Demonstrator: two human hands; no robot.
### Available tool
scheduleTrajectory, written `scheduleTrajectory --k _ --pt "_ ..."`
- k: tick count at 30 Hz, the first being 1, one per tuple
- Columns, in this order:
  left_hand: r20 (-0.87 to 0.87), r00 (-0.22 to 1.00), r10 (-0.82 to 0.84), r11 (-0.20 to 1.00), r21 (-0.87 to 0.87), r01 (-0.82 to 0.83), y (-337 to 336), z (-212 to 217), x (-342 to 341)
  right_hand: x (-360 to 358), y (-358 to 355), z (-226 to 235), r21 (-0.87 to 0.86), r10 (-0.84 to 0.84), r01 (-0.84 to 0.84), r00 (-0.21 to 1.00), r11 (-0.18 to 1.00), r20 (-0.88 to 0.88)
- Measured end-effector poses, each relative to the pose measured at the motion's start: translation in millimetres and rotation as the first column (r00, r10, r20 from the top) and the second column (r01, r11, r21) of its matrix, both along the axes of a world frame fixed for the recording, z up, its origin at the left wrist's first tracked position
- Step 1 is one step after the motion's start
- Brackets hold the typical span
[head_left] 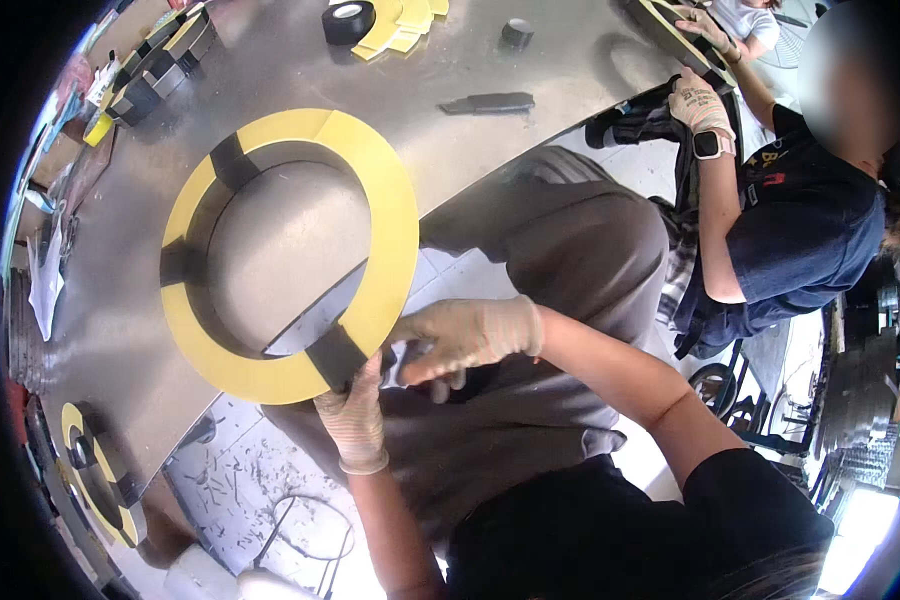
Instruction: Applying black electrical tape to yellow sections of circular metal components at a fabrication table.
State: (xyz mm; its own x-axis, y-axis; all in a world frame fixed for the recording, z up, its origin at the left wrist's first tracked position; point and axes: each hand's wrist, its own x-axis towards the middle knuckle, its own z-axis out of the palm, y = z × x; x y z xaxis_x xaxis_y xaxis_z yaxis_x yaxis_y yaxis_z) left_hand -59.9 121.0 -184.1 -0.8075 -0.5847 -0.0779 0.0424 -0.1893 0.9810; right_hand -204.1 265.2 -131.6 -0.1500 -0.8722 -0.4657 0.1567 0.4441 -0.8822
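A large ring (395, 220) with a yellow top face and dark sides rests partly on the metal table and reaches over its near edge. Several black tape bands wrap around it; one band (337, 357) is at the side nearest me. My left hand (355, 425), in a pale knit glove, grips the ring's near rim beside that band, thumb uppermost. Close by on the right, my gloved right hand (475, 335) has its fingers curled near the same band. What lies in those fingers, dark and small, I cannot make out.
On the metal table (300, 60) are a black tape roll (348, 22), yellow arc pieces (400, 28), a grey cylinder (517, 33) and a dark cutter knife (488, 103). More rings (160, 70) stand far left. A co-worker's gloved hands (700, 100) hold another ring at right.
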Motion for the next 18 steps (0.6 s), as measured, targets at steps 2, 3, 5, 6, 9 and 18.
scheduleTrajectory --k 2,3,5,6,9,18 --pt "-0.047 0.998 0.03 0.998 0.061 -0.027 -5 -21 3 -23 28 43 0.047 0.102 -0.091 0.862 0.995 -0.496" --pt "-0.062 0.997 0.042 0.999 0.014 -0.041 -7 -23 4 -38 42 35 -0.152 -0.113 -0.028 0.536 0.988 -0.836" --pt "-0.042 0.998 0.035 0.999 0.007 -0.034 -12 -32 9 -58 30 88 -0.18 -0.426 0.545 0.366 0.819 -0.827" --pt "-0.065 0.997 0.037 0.999 0.015 -0.037 -11 -37 5 -91 34 68 -0.314 -0.349 0.471 -0.013 0.824 -0.937" --pt "-0.156 0.984 0.087 0.996 0.041 -0.081 -5 -53 -2 -148 44 31 -0.186 -0.011 0.465 -0.353 0.866 -0.936" --pt "-0.043 0.998 -0.056 0.99 -0.134 0.049 -4 -46 16 -49 56 76 -0.399 -0.689 0.563 0.616 0.724 -0.382"
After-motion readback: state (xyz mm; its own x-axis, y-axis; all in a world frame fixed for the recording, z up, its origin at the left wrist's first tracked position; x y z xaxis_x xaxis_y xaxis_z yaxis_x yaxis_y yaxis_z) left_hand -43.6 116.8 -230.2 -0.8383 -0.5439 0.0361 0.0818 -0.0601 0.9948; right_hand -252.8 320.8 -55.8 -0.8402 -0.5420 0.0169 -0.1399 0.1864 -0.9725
